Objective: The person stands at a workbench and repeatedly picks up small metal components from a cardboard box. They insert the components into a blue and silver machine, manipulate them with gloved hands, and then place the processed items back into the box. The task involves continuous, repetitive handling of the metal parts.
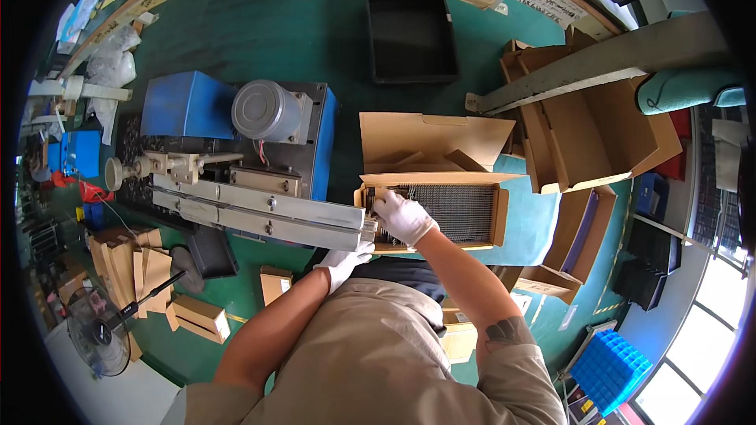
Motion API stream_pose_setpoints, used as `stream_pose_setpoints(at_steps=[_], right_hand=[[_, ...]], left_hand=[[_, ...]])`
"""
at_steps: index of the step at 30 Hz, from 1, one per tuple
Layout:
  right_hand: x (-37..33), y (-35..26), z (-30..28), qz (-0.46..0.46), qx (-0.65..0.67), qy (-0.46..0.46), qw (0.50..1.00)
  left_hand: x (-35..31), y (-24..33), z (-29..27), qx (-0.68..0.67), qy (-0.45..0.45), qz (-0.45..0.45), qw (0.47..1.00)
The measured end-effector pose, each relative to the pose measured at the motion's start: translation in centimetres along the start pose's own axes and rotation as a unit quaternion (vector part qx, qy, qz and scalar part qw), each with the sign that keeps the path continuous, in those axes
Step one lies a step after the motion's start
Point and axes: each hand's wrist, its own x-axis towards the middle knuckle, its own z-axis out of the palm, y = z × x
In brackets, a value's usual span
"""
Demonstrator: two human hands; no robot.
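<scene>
My right hand point(403, 219), in a white glove, reaches over the left end of an open cardboard box point(499, 216). Its fingers are bent together at the box's contents; what they grip is too small to make out. Tightly packed rows of thin grey metal parts point(453, 208) fill much of that box. Also gloved in white, my left hand point(345, 264) is at the right end of the long metal rails point(315, 224) of a bench machine. Its fingers are closed near the rail tip, partly hidden, and what lies in them does not show.
The machine carries a round motor point(261, 110) and a blue housing point(187, 104). A black tray point(411, 35) lies on the green bench at the back. Larger cardboard boxes point(606, 142) stand at the right under a slanted metal beam point(583, 63). A fan point(101, 332) stands lower left.
</scene>
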Motion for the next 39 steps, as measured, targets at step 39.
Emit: stream_pose_setpoints(at_steps=[39], right_hand=[[-5.6,-4.3,-11.7,0.12,0.088,0.257,0.955]], left_hand=[[2.7,5.5,10.9,-0.387,-0.242,-0.056,0.888]])
